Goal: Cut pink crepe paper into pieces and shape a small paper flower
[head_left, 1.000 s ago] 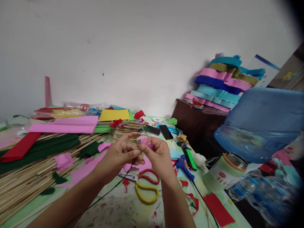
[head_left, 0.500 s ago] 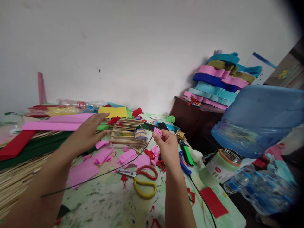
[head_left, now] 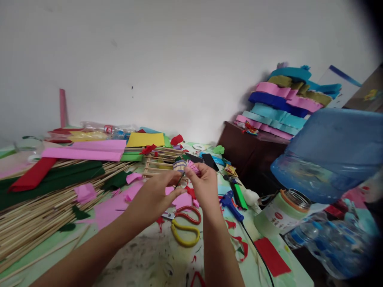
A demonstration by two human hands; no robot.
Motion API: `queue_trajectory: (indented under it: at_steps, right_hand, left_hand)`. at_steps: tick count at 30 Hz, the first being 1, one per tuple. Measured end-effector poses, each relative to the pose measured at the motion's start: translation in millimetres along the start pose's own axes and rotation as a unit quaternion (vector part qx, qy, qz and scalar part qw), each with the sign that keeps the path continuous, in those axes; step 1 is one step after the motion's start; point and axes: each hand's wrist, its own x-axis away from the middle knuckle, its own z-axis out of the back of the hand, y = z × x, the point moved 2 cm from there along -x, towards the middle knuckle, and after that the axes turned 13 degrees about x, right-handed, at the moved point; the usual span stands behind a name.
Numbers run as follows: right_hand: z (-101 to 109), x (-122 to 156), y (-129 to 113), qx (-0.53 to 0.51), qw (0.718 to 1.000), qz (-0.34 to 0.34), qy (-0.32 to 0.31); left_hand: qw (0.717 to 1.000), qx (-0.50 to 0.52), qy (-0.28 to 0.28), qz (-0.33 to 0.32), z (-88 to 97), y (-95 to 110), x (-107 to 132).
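Observation:
In my right hand [head_left: 206,185] is a small pink fringed paper flower [head_left: 192,166], pinched between thumb and fingers. A thin dark green stem [head_left: 179,181] runs down and left from it. My left hand [head_left: 160,193] has its fingers curled around this stem just below the flower; part of the stem is hidden behind the hand. Directly under both hands lie scissors [head_left: 185,236] with one red and one yellow handle. Pink paper pieces [head_left: 110,209] are scattered beneath my left forearm. Behind the flower stands a bamboo-stick frame [head_left: 151,165] with a small slatted cylinder [head_left: 179,166].
Bundled bamboo sticks [head_left: 38,215] and folded coloured paper [head_left: 86,150] cover the left side. A blue glue gun [head_left: 231,205], a green-handled cutter [head_left: 240,196] and a green thermos [head_left: 279,213] are at right. Beyond the table edge sits a large water jug [head_left: 326,151].
My left hand has moved right, from reaching openly over the papers to closing around the stem beside the flower. My right hand still holds the flower. The view has shifted slightly.

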Motion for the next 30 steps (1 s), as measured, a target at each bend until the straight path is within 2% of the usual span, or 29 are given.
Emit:
queue_trajectory:
  at_steps: [3,9,14,17,20,23,25,27,30]
  right_hand:
    - [-6,3,-3,0.000,1.000,0.005,-0.016]
    - [-5,4,-6,-0.070,0.997,-0.009,-0.034]
    - [-6,5,-7,-0.122,0.991,-0.009,-0.051]
    - [-6,6,-6,-0.135,0.989,-0.005,-0.057]
    - [-5,11,-11,-0.162,0.985,-0.002,-0.062]
    - [-2,16,-19,-0.201,0.977,0.009,-0.065]
    - [0,18,-23,-0.210,0.976,0.014,-0.061]
    - [0,18,-22,-0.191,0.980,0.007,-0.050]
    - [-2,14,-15,-0.140,0.989,-0.013,-0.034]
  left_hand:
    - [0.998,0.043,0.039,-0.001,2.0,-3,2]
    - [0.994,-0.067,0.076,-0.041,13.3,6,1]
    - [0.994,-0.055,0.080,-0.041,13.7,11,3]
    - [0.997,-0.001,0.069,-0.020,15.7,13,5]
    - [0.988,0.138,0.027,0.063,15.6,13,7]
    - [0.934,0.318,-0.037,0.159,10.6,14,9]
    - [0.898,0.384,-0.067,0.203,5.9,13,9]
    - [0.887,0.405,-0.066,0.211,1.9,11,8]
    - [0.909,0.379,-0.021,0.174,-1.3,3,3]
